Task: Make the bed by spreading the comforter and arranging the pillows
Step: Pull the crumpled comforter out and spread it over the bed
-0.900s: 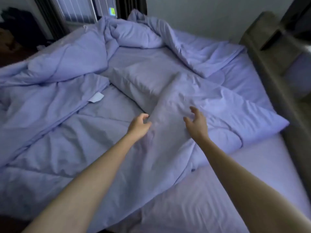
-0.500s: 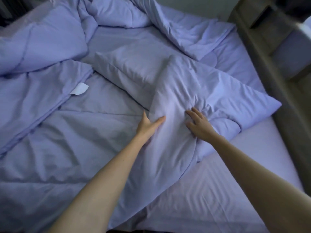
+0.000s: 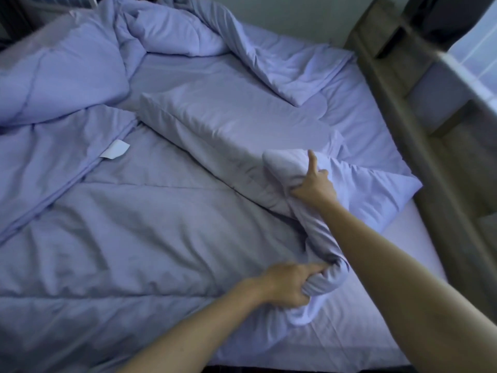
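A lavender comforter (image 3: 129, 224) lies rumpled across the bed, bunched in heaps at the far left and far side. My left hand (image 3: 289, 285) is shut on a gathered fold of its edge near the front. My right hand (image 3: 313, 185) grips the same rolled edge farther up, index finger sticking out. A pillow (image 3: 236, 125) in matching fabric lies flat in the middle, partly uncovered. A white tag (image 3: 115, 149) shows on the comforter at the left.
The bare fitted sheet (image 3: 376, 319) shows at the front right. A wooden headboard with shelves (image 3: 419, 109) runs along the right side. A wall stands beyond the bed's far edge, and a window is at the far left.
Both hands went from resting open on the comforter flap to gripping its edge. The flap has been pulled toward me and rolled up, uncovering more of the pillow.
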A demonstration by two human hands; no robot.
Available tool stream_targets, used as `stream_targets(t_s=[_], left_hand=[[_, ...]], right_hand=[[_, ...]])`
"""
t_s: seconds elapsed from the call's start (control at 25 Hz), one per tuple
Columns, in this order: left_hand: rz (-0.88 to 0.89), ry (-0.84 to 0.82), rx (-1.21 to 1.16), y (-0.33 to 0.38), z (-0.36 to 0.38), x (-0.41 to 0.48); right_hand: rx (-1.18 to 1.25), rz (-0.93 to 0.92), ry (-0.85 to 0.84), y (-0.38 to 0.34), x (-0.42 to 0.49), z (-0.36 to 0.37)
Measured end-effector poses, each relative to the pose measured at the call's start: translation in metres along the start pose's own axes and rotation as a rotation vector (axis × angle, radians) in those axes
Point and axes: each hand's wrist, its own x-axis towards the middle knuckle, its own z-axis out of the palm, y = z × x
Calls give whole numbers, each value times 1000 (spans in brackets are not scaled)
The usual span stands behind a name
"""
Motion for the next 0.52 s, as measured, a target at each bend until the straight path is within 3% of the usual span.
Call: stream_targets(t_s=[0.12,0.2,0.28,0.32,0.4,0.52], left_hand=[[-56,-141,-78,3,21,-9],[-118,-57,-81,-11,21,-4],[-192,138,196,-37,15,11],[-268,157,367,-50,10,19],[-435,91,574,-66,9,36],[-501,-56,590,-54,40,67]], right_hand=[[76,87,209,55,-12,-8],[236,120,335,94,-24,-32],[440,151,443,140,-48,-60],[552,167,500,164,-63,-72],[763,216,607,214,-99,-90],[955,235,724,281,-158,-102]])
